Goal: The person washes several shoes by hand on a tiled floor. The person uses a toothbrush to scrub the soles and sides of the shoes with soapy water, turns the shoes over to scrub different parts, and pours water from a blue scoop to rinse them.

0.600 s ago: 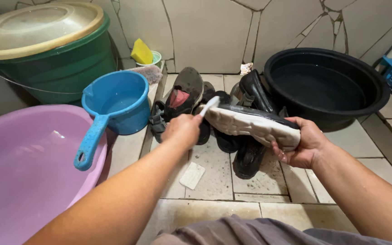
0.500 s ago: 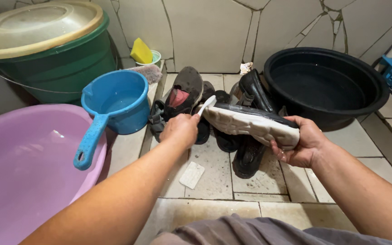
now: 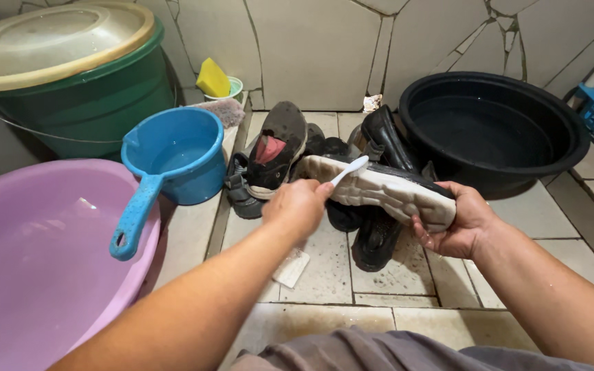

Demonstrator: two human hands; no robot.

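Shoe (image 3: 386,189), ridged white rubber sole up, clamped in right hand (image 3: 458,223); left hand (image 3: 300,206) gripping slim white brush (image 3: 348,170).

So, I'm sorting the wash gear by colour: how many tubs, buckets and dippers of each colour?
Pink basin: 1
Blue dipper: 1
Green bucket: 1
Black basin: 1
Total: 4

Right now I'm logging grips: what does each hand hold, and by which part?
The left hand holds a white toothbrush by its handle. The right hand holds a shoe at one end, sole up.
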